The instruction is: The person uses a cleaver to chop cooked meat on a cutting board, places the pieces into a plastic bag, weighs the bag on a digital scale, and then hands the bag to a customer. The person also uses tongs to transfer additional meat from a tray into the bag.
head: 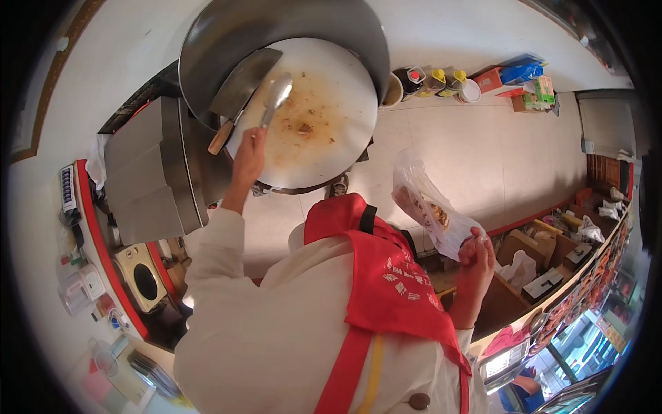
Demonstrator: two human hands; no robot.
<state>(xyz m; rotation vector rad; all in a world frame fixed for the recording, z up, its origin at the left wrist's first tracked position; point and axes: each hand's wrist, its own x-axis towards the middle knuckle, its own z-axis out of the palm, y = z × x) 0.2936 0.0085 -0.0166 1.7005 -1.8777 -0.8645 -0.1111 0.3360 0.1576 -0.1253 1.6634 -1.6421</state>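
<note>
My left hand (251, 150) is closed around a metal serving tool (279, 93) with a shiny, scoop-like head; whether it is a scoop or tongs is not plain. Its head is over a round white chopping board (346, 103) bearing brown crumbs and stains. Left of it, a broad metal cleaver (245, 83) with a wooden handle lies on the board's left part, the handle reaching past the edge. At the right, my right hand (477, 251) grips the top of a thin plastic bag (414, 191) with browned food inside. The bag hangs away from the board.
A curved metal guard (227, 36) stands around the board's far side. Bottles with yellow caps (438, 80), a white tub (469, 91) and boxes (543, 90) line the wall. A steel-topped unit (142, 165) is at left. An open-topped counter (517, 259) holding boxes and bags runs along the right.
</note>
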